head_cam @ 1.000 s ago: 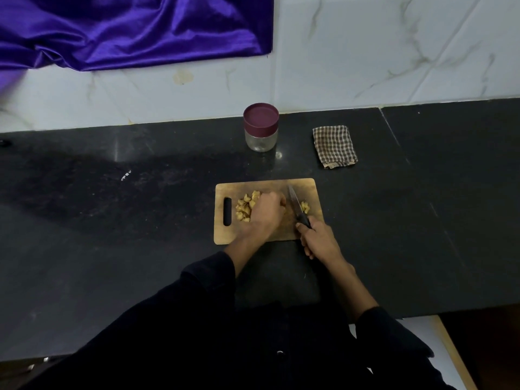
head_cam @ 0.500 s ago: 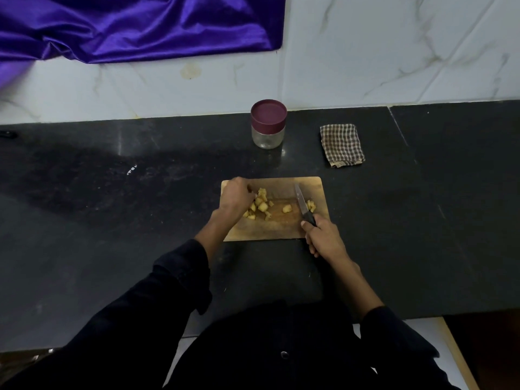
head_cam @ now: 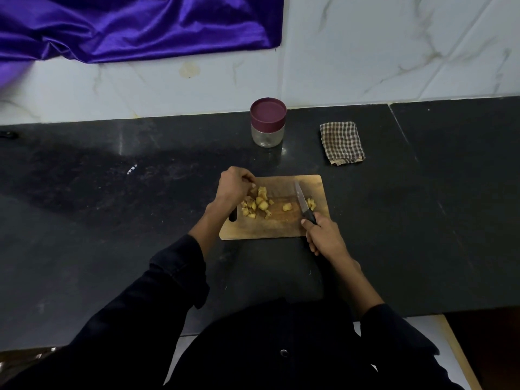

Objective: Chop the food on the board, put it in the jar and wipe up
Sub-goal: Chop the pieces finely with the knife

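Observation:
A wooden chopping board (head_cam: pixel 267 229) lies on the black counter. A pile of yellow food chunks (head_cam: pixel 257 205) sits on its left half, one loose chunk (head_cam: pixel 287 207) lies mid-board, and a few more (head_cam: pixel 311 203) lie right of the blade. My left hand (head_cam: pixel 233 188) hovers at the pile's upper left edge, fingers curled with nothing visible in them. My right hand (head_cam: pixel 323 235) grips the black handle of a knife (head_cam: pixel 300 197), whose blade points away across the board. The glass jar (head_cam: pixel 268 122) with a maroon lid stands closed behind the board.
A folded checked cloth (head_cam: pixel 342 142) lies on the counter to the right of the jar. A purple satin sheet (head_cam: pixel 126 26) hangs on the marble wall at the upper left. The counter's front edge runs just before my body.
My left hand has left the middle of the board and moved to its upper left, beside the pile. More chunks now show there. The knife has stayed nearly still.

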